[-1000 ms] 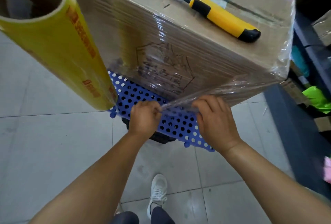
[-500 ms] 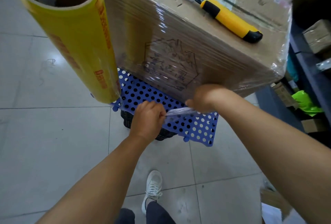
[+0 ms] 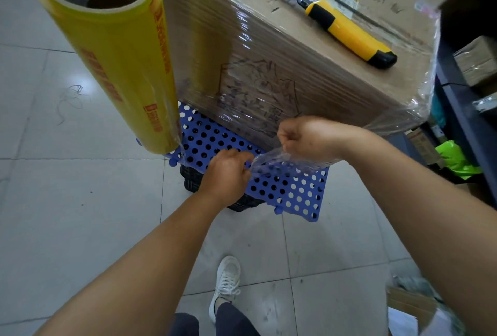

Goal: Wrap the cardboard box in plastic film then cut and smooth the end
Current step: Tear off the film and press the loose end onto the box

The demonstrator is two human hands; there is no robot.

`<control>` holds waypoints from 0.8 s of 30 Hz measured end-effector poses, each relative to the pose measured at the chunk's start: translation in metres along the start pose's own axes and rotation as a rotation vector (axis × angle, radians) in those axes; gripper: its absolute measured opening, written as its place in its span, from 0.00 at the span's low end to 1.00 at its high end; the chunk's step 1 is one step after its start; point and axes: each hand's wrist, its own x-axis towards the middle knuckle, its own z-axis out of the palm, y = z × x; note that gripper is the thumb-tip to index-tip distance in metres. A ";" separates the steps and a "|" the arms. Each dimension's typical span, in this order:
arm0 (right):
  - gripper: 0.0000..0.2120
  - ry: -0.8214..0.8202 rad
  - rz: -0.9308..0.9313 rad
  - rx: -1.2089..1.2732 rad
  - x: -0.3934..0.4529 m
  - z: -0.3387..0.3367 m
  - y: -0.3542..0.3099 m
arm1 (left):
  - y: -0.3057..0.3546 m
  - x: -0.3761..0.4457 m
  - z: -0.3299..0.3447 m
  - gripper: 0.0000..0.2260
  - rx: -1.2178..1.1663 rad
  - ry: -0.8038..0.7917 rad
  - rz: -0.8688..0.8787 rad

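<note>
Where a second ago both hands gripped a taut band of film low on the box's near face, the right hand has now lifted and turned, fingers curled around a bunched tail of plastic film, while the left hand pinches the same tail from below, just above the blue perforated platform. The film between the hands looks slack and crumpled rather than stretched, which suggests it is being torn or gathered at its end; I judge the wrapping largely done and the cutting and smoothing in progress. Whether the tail is already free of the roll cannot be told.

The cardboard box sits on the platform, toward its far edge, its near face and top corner covered in shiny film layers. The view has also shifted, so more of the roll's open end shows.

Counted: one cardboard box; one yellow roll of film, standing tilted at the platform's left corner, beside the box; one yellow and black utility knife lying on the box top, blade extended, untouched; one blue platform on a dark base; two hands; one white shoe on the tiled floor
</note>
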 end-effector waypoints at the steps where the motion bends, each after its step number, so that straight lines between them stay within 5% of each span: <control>1: 0.07 0.020 -0.010 0.004 0.000 0.001 0.000 | 0.002 0.002 -0.002 0.13 -0.047 -0.061 -0.001; 6: 0.04 0.056 -0.030 0.055 0.000 0.002 0.004 | 0.024 0.016 -0.022 0.08 -0.535 -0.312 -0.164; 10: 0.04 0.017 -0.007 0.077 -0.001 -0.002 0.004 | 0.034 0.021 -0.027 0.02 -0.752 -0.307 -0.268; 16: 0.14 -0.090 0.192 -0.031 0.006 0.001 -0.001 | 0.031 0.017 -0.031 0.07 -0.746 -0.274 -0.213; 24: 0.10 -0.299 0.241 -0.096 0.017 0.006 -0.015 | 0.022 0.016 -0.031 0.08 -0.664 -0.203 -0.111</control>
